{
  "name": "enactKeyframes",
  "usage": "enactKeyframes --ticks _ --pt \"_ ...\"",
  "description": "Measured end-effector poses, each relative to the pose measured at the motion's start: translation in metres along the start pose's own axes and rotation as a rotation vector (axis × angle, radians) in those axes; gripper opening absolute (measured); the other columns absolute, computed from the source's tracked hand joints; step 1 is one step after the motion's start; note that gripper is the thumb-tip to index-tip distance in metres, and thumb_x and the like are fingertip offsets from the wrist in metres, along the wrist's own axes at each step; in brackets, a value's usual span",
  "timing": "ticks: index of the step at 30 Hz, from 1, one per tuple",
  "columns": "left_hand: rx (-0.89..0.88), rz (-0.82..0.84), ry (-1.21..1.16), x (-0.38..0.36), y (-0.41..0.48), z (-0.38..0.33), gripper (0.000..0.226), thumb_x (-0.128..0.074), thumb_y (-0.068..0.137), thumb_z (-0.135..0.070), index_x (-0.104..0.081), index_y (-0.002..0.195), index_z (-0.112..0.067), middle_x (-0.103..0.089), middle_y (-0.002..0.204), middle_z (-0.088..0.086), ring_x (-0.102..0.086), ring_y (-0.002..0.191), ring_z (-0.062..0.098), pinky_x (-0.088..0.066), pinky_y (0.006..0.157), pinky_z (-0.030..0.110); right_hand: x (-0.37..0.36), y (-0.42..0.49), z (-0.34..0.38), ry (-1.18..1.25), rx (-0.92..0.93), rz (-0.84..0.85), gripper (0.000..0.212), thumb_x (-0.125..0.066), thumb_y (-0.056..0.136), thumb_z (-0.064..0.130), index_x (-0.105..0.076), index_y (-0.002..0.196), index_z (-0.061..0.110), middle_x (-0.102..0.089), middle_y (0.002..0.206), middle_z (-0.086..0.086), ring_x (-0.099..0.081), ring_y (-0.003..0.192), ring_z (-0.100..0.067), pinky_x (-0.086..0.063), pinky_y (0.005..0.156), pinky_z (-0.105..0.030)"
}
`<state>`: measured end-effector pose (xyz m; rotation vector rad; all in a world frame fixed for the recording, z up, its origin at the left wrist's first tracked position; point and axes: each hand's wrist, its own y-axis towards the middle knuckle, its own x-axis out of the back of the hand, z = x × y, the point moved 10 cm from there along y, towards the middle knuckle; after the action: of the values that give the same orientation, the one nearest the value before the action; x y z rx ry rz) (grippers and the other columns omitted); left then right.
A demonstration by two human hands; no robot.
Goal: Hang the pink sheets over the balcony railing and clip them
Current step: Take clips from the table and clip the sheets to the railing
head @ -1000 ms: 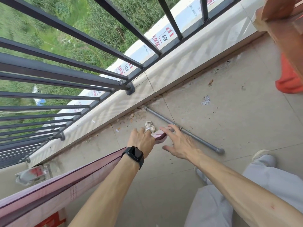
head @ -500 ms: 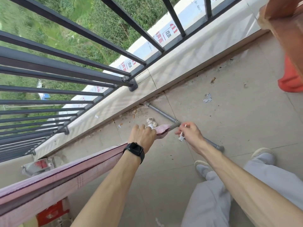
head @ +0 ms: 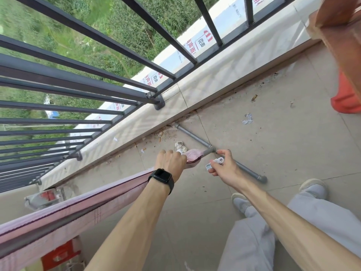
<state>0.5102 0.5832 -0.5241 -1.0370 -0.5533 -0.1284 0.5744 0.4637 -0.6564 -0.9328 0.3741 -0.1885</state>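
A pink sheet hangs folded over a thin rod that runs from the lower left to the middle of the view. My left hand, with a black watch on its wrist, grips the sheet's end from above. That end lies where the rod meets a grey metal pipe. Just right of it, my right hand pinches a small white clip, held a little apart from the sheet's end. The dark balcony railing crosses the upper left, beyond a pale tiled ledge.
Scraps of paper and small debris lie on the balcony floor. An orange object and a brown wooden piece stand at the right. A red-and-white box sits under the sheet. My grey trouser legs and shoes are at the lower right.
A second ago my right hand was spread open with nothing in it beside the pipe. It now pinches a white clip near the sheet's end. My left hand has kept its grip.
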Motion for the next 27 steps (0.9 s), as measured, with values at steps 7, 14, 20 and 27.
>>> enactKeyframes --ticks 7,14,20,27 --pt "0.014 -0.004 -0.048 -0.001 -0.002 0.002 0.045 -0.033 0.102 -0.047 -0.067 0.104 -0.018 -0.065 0.106 0.002 -0.060 0.101 0.027 -0.037 0.078 0.035 0.001 -0.014 0.042 -0.222 0.224 -0.007 0.033 -0.081 0.079 0.027 -0.072 0.110 0.035 -0.062 0.107 0.012 -0.066 0.077 0.012 -0.045 0.078 -0.004" --pt "0.059 -0.044 -0.110 -0.011 0.004 0.010 0.015 -0.052 0.099 -0.035 -0.063 0.096 -0.025 -0.069 0.099 -0.001 -0.062 0.096 0.024 -0.028 0.070 0.033 -0.003 -0.029 0.079 -0.257 0.435 -0.005 0.030 -0.085 0.075 0.019 -0.079 0.103 0.027 -0.072 0.080 0.024 -0.065 0.074 0.015 -0.042 0.072 -0.001" --pt "0.021 -0.081 -0.066 -0.010 0.004 0.007 0.018 -0.049 0.100 -0.030 -0.066 0.097 -0.024 -0.069 0.101 -0.001 -0.063 0.098 0.025 -0.030 0.071 0.032 -0.027 -0.040 0.103 -0.450 0.788 -0.007 0.023 -0.081 0.078 0.010 -0.080 0.101 0.013 -0.077 0.102 0.002 -0.050 0.098 0.018 -0.033 0.083 0.006" --pt "0.056 -0.017 -0.040 -0.007 -0.001 0.008 0.026 -0.047 0.101 -0.040 -0.066 0.101 -0.022 -0.068 0.103 -0.001 -0.063 0.099 0.025 -0.029 0.072 0.034 -0.049 -0.016 0.090 -0.645 0.549 0.151 0.053 -0.073 0.088 0.027 -0.056 0.138 0.024 -0.064 0.126 0.004 -0.064 0.107 -0.015 -0.050 0.095 -0.033"
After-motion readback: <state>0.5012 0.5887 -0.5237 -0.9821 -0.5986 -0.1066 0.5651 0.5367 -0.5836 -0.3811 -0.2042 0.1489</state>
